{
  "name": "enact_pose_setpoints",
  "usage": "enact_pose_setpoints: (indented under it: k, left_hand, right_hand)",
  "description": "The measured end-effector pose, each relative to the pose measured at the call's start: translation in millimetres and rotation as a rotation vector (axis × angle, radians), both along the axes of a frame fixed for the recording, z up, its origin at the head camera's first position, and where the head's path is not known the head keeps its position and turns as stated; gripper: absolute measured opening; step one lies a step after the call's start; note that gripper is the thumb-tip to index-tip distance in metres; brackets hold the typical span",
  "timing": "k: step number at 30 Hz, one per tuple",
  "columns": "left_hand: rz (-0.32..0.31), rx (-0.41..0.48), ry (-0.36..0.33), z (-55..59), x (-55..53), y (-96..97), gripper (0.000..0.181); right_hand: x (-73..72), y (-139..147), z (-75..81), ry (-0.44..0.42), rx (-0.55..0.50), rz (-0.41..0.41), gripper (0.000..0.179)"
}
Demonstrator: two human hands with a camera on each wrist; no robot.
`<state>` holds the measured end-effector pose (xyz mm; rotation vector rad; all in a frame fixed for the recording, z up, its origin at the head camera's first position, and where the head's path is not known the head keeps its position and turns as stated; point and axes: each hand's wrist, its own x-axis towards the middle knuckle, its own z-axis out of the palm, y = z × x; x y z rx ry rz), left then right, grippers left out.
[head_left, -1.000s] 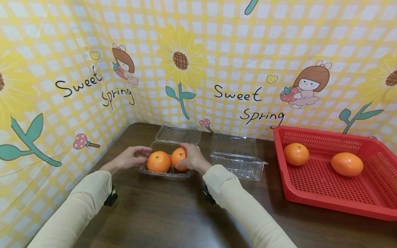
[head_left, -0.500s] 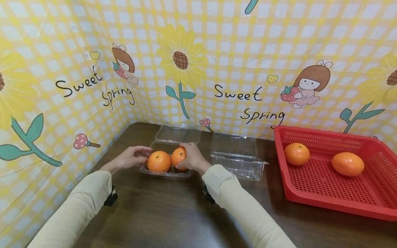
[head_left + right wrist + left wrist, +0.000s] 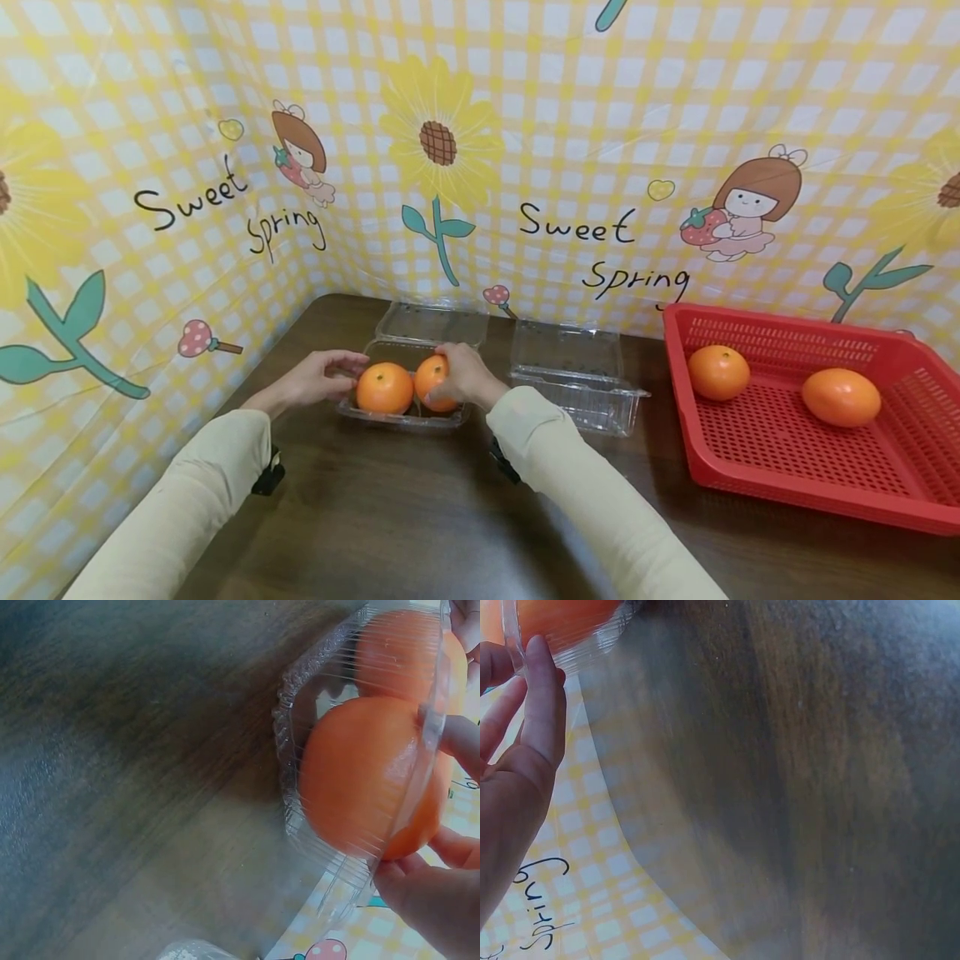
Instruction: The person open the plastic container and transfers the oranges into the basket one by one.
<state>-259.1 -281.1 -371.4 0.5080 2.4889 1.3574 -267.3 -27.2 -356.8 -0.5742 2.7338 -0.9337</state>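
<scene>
Two oranges sit side by side in the open clear plastic clamshell (image 3: pixel 397 421), whose lid (image 3: pixel 437 323) lies back behind it. My left hand (image 3: pixel 318 382) is at the clamshell's left end, beside the left orange (image 3: pixel 385 387); the left wrist view shows thumb and fingertips at the clear rim (image 3: pixel 511 634). My right hand (image 3: pixel 468 377) holds the right orange (image 3: pixel 429 382) from above and the right. Seen from the right wrist, that orange (image 3: pixel 360 776) rests behind the ribbed clear wall, with thumb and fingers (image 3: pixel 420 889) on its two sides.
A second open clear clamshell (image 3: pixel 592 400) stands right of my right hand. Farther right, a red perforated basket (image 3: pixel 795 498) contains two more oranges, one left (image 3: pixel 718 372) and one right (image 3: pixel 840 397). A yellow checked cloth (image 3: pixel 570 125) backs the brown table (image 3: pixel 390 517).
Hands, oranges and clamshells keep practically the same places. The head view shifts very slightly.
</scene>
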Motion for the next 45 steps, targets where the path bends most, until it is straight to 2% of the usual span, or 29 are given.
enact_pose_setpoints:
  k: [7, 23, 36, 45]
  left_hand:
    - [0.011, 0.002, -0.010, 1.0, -1.1, 0.0, 0.042]
    - [0.010, 0.005, 0.012, 2.5, 1.1, 1.5, 0.041]
    - [0.004, -0.003, 0.009, -0.9, -0.1, 0.4, 0.041]
    - [-0.006, -0.011, 0.017, 0.5, 0.9, 0.8, 0.042]
  right_hand:
    - [-1.2, -1, 3.8, -0.011, -0.002, -0.010, 0.072]
    - [-0.5, -1, 6.6, -0.050, -0.026, -0.029, 0.067]
    - [-1.5, 1, 10.2, -0.087, -0.119, -0.066, 0.065]
    - [-0.1, 3, 13.4, -0.065, -0.164, -0.057, 0.066]
